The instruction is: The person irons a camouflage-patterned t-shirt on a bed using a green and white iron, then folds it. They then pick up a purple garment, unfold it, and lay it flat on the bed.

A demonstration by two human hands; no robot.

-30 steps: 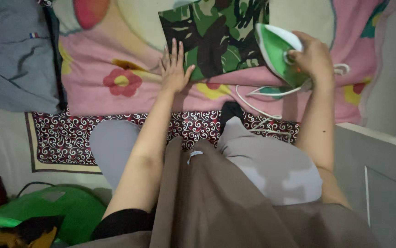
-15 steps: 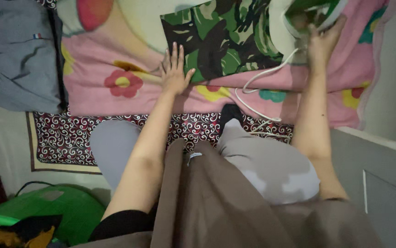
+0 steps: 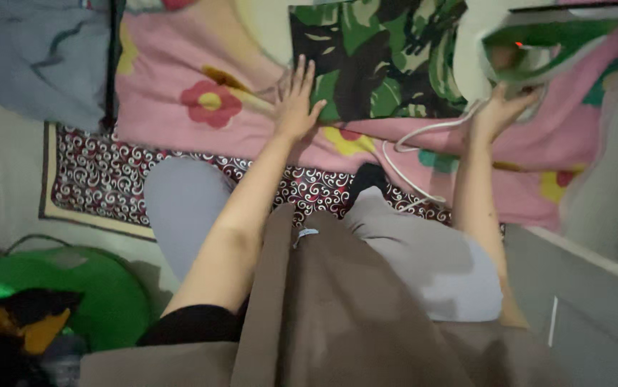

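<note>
Resting open beneath the green iron [image 3: 549, 44], your right hand [image 3: 496, 112] touches its heel without clenching; close the grip before moving it. Keep your left hand [image 3: 296, 107] flat, fingers spread, on the camouflage garment [image 3: 380, 57] lying on the pink floral blanket [image 3: 180, 93]. Route the white cord [image 3: 413, 161] clear.

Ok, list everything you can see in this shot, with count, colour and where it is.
Folded camouflage cloth: one, green and black, top centre on the blanket.
Flowered blanket: one, pink, spread across the top.
Electric iron: one, green and white, top right.
Iron cord: one, white, below the iron.
Patterned mat: one, dark red and white, under the blanket.
Grey garment: one, top left.
Round green thing: one, bottom left.
Left hand: flat on the cloth's edge.
Right hand: open beneath the iron.
</note>
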